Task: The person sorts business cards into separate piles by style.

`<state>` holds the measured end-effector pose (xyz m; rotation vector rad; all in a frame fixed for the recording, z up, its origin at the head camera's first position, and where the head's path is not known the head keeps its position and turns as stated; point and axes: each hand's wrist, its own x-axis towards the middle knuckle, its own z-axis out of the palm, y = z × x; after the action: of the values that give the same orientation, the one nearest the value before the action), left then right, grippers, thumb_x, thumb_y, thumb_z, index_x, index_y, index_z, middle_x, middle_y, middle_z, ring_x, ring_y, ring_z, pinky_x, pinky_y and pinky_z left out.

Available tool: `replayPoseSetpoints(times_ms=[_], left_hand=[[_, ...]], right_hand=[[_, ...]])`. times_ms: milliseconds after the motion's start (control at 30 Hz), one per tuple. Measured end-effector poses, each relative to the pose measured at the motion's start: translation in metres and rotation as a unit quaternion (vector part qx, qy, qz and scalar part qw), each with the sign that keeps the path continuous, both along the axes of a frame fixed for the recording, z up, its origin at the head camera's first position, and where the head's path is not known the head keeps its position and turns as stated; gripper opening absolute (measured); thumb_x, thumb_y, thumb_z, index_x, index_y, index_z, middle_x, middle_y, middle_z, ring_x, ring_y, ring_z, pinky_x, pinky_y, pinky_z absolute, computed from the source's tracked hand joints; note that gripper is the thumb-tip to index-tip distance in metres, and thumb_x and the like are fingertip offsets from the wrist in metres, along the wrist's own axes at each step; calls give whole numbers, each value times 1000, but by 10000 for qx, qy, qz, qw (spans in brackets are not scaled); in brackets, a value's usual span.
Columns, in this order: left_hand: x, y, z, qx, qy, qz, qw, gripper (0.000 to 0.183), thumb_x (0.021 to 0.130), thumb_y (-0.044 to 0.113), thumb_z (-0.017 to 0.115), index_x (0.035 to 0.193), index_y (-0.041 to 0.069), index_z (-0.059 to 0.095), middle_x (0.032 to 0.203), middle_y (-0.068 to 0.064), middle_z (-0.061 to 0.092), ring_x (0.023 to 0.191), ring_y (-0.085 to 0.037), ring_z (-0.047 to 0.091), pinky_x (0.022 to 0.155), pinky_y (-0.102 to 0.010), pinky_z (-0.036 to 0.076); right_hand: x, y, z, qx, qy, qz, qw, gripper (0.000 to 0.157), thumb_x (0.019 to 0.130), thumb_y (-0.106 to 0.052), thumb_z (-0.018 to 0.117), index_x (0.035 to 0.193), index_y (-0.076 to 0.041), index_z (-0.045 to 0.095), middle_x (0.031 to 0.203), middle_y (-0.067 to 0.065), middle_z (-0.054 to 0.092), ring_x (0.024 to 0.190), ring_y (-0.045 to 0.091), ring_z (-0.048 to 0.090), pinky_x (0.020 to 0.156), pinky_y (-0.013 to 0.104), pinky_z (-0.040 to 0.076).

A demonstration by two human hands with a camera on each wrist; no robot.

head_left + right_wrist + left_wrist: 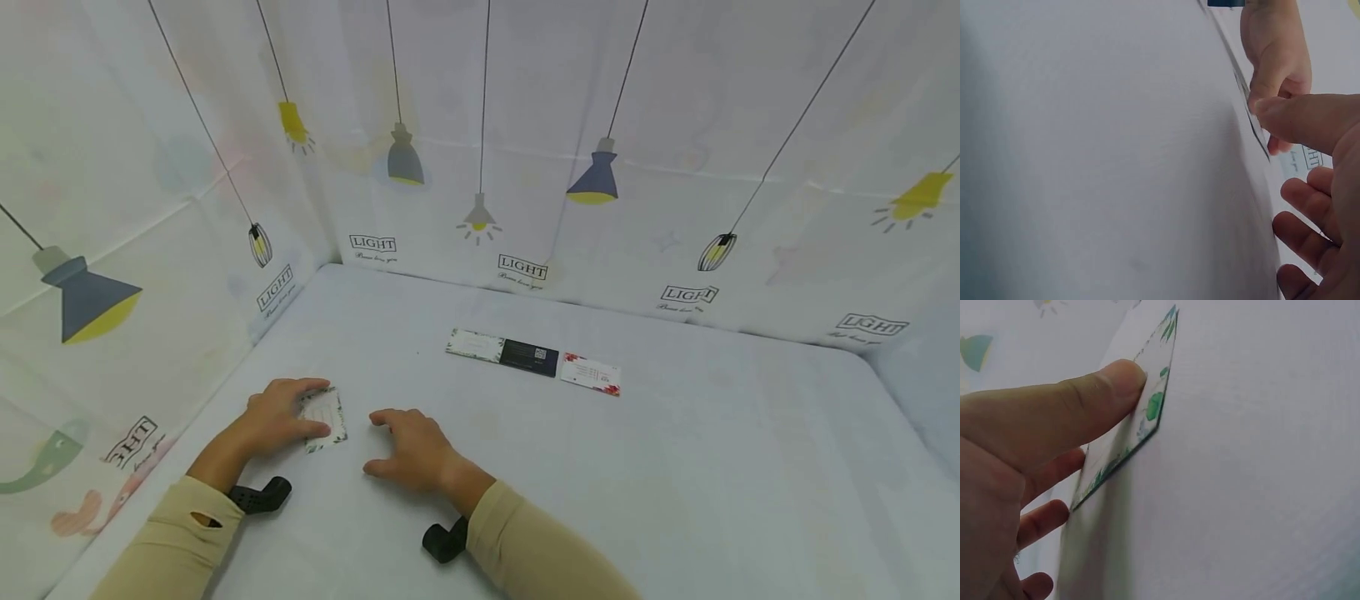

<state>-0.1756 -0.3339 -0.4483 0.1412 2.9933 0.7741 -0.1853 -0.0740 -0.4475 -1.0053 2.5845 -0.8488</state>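
My left hand (279,417) grips a white card (326,421) with green leaf patterns along its edges, near the left side of the table. In the left wrist view the thumb presses on the printed face of that card (1119,440), while fingertips show at its far edge. To its right, my right hand (417,454) hovers with thumb and fingers spread apart, holding nothing. Farther back lies a row of cards: a white leaf-edged card (476,344), a black card (529,357) touching it, and a white card with red flowers (591,373) slightly apart.
A white cloth covers the table (712,467). Behind and to the left hang white curtains (540,92) printed with lamps. Each wrist carries a black device, one by the left sleeve (261,496) and one by the right (446,540).
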Motion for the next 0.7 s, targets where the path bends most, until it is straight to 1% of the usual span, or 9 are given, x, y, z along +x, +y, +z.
replayPoseSetpoints(times_ms=[167, 300, 467, 567, 700], left_hand=[[-1, 6, -6, 211, 154, 172, 9995, 68, 80, 39, 83, 135, 6, 60, 137, -24, 54, 128, -48, 41, 93, -69, 24], [-6, 17, -11, 255, 361, 200, 9988, 65, 78, 36, 85, 131, 5, 63, 132, -20, 60, 125, -45, 46, 91, -66, 25], [-11, 37, -14, 147, 514, 99, 9985, 64, 77, 37, 86, 127, 5, 64, 127, -15, 64, 121, -40, 52, 90, -63, 28], [-12, 50, -13, 103, 500, 39, 9987, 63, 77, 39, 86, 126, 6, 64, 124, -12, 65, 118, -37, 53, 91, -61, 29], [-11, 59, -10, 126, 429, -51, 9990, 62, 78, 41, 85, 126, 7, 65, 121, -9, 65, 114, -34, 54, 90, -57, 30]], right_hand=[[1, -4, -2, 238, 411, -67, 9989, 63, 88, -38, 76, 141, -11, 56, 137, 1, 60, 122, 20, 54, 102, 36, 42], [1, -5, -2, 423, 594, -288, 9969, 63, 88, -38, 75, 142, -11, 55, 137, 2, 60, 121, 22, 55, 101, 38, 42], [-2, -6, -4, 579, 682, -527, 9946, 63, 89, -40, 75, 141, -10, 55, 136, 3, 60, 118, 24, 55, 98, 42, 42], [-4, -5, -5, 625, 765, -627, 9931, 64, 88, -42, 75, 140, -10, 56, 134, 3, 61, 115, 24, 56, 95, 43, 43], [-7, -2, -5, 656, 802, -827, 9912, 64, 88, -43, 75, 140, -11, 56, 133, 3, 61, 117, 25, 55, 93, 45, 43]])
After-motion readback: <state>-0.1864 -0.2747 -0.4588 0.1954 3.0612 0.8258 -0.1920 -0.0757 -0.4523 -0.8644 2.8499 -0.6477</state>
